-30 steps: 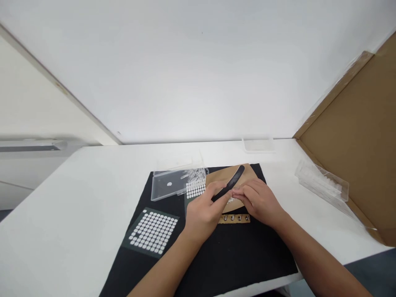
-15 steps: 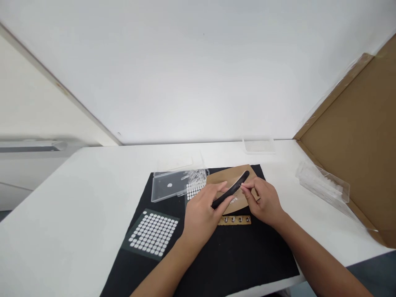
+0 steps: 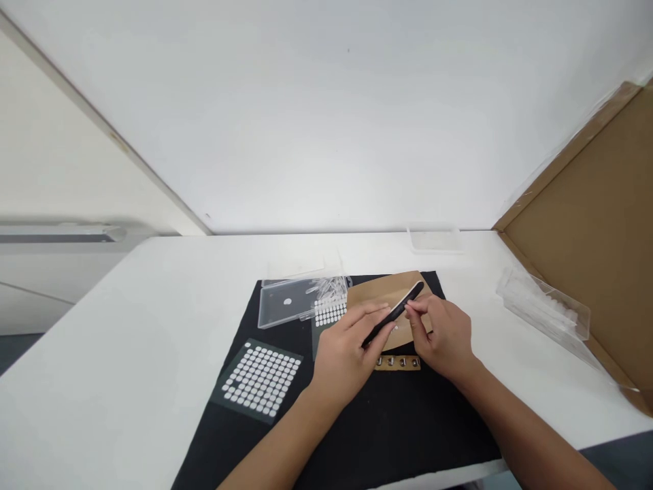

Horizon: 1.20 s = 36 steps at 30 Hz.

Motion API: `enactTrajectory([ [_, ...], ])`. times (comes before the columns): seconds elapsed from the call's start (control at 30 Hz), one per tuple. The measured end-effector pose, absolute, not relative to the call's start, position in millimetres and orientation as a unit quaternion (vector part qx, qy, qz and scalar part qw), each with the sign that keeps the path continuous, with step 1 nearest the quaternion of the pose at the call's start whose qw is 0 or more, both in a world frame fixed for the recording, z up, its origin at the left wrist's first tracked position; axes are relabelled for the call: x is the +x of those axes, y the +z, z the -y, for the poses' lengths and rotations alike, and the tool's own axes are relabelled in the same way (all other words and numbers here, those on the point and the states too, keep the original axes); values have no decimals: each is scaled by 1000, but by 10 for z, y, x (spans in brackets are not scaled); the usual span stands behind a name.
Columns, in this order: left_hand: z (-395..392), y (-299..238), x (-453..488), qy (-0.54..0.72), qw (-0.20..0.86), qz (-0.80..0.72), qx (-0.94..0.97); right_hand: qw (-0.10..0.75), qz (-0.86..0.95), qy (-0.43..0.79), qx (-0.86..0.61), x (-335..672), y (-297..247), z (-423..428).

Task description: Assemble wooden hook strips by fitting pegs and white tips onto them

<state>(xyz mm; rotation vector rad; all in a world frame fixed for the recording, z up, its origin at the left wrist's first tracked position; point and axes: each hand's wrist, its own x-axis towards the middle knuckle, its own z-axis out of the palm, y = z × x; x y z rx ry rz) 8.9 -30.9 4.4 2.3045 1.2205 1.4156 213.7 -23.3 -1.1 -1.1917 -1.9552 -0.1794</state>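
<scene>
Just nearer than the hands lay a studded brown strip (image 3: 397,365). The left hand (image 3: 341,355) gripped a curved black band (image 3: 392,318) between both hands; the right hand's (image 3: 445,333) fingertips met at it, their hold unclear. Brown paper (image 3: 370,292) spread behind.

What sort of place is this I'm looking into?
Probably a workbench for small handwork: a black mat lies on a white table, with a sheet of white dots on the mat and a clear tray holding small clear pieces.
</scene>
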Motion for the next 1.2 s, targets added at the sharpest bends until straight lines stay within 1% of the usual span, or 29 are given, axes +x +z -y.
enactTrajectory([
  [0.13,327,17,95,476,48,-412,776,415,776,-97,-465,2075,25,227],
  [0.23,335,-7,92,464,4,-430,775,391,793,-117,-452,2046,34,212],
  [0.37,343,-3,99,455,-35,-436,776,356,824,-108,-428,2034,34,201],
  [0.47,355,24,110,450,-33,-434,780,348,824,-115,-432,2037,34,190],
  [0.6,366,30,121,448,-33,-442,776,369,791,-118,-473,2030,32,174],
  [0.77,352,-12,133,448,-35,-444,775,343,827,-85,-436,2007,26,165],
  [0.93,353,-18,139,458,-33,-452,765,380,798,-98,-457,1969,33,153],
  [1.07,356,-17,134,463,-22,-456,760,365,822,-88,-429,1943,44,158],
  [1.2,359,-39,147,468,-5,-450,760,389,783,-113,-473,1973,40,135],
])
